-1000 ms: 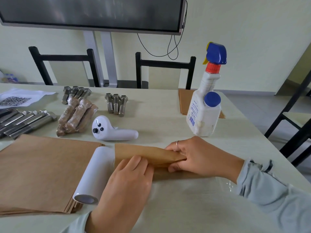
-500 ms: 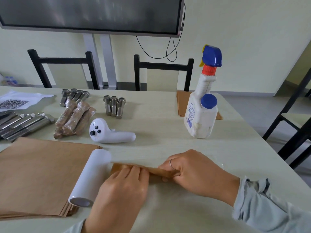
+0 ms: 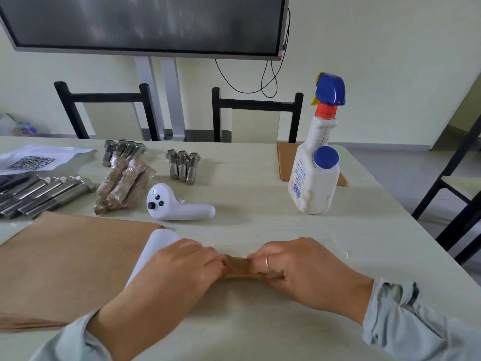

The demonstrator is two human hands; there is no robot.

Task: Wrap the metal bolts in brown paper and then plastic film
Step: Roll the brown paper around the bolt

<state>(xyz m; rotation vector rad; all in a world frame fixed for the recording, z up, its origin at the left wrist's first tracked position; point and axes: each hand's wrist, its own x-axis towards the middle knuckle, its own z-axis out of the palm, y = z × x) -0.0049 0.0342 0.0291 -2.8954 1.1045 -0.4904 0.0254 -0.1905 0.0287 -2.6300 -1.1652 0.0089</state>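
Observation:
A brown paper roll (image 3: 238,267) lies on the table in front of me, on a sheet of clear plastic film (image 3: 335,247). My left hand (image 3: 177,277) grips its left end and my right hand (image 3: 302,272) grips its right end, fingers curled over it. The bolt inside is hidden. A white roll of film (image 3: 156,246) lies beside my left hand on a stack of brown paper sheets (image 3: 70,259). Wrapped bolts (image 3: 122,183) lie further back, with bare bolts (image 3: 182,165) behind and long bolts (image 3: 44,194) at the left.
A white hand controller (image 3: 177,205) lies mid-table. A spray bottle (image 3: 317,157) stands at the right on more brown paper (image 3: 285,162). A QR-code sheet (image 3: 33,160) is at the far left. Chairs stand behind the table and at the right edge.
The paper bundle has been rolled toward me and become tighter and narrower. Both hands have closed over its ends. The view has tilted down a little.

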